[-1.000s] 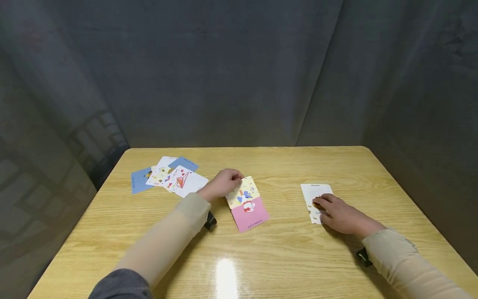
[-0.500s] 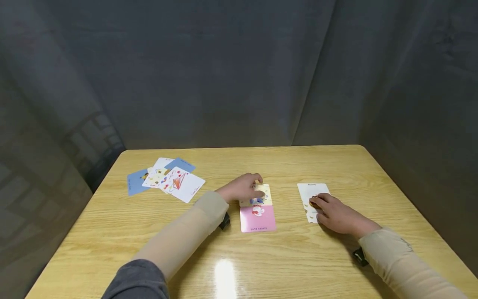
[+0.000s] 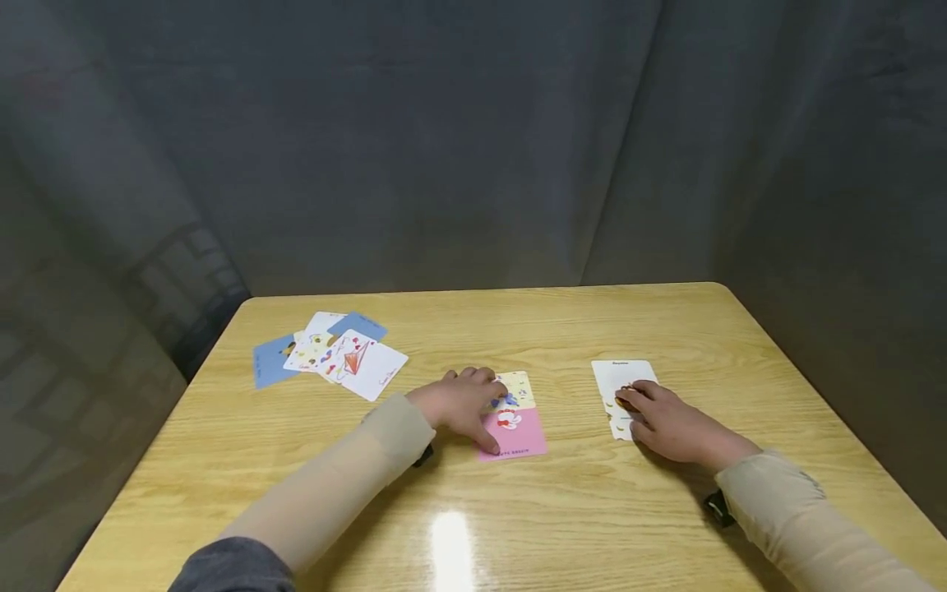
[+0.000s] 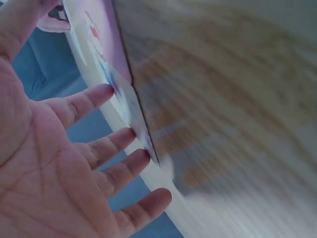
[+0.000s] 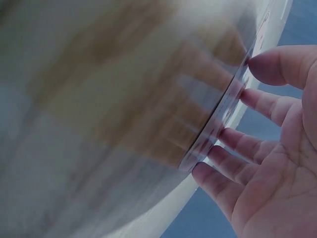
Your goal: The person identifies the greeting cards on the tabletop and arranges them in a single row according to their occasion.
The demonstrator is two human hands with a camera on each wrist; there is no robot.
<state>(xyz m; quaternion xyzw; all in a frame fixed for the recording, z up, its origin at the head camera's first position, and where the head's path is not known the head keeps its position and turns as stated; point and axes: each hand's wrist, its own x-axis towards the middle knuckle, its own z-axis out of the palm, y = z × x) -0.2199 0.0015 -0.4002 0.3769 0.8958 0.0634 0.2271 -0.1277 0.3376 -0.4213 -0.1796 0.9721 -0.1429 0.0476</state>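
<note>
Flat hands on cards at mid-table (image 3: 562,501).
Left hand (image 3: 460,403) pressing straight fingers on pink-and-yellow card (image 3: 518,427); right of it, right hand (image 3: 666,423) likewise flat on white card (image 3: 617,378), neither grasped.

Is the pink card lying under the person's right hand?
No, the pink card lies by the left hand, while the right hand rests on a white card.

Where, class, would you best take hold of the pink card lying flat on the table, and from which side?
Probably the pink card's free right edge: it lies flat on the table, so nothing can be pinched from above. The left hand covers its left side. Slide a fingertip under that edge, or drag it toward the table's near rim first.
</note>
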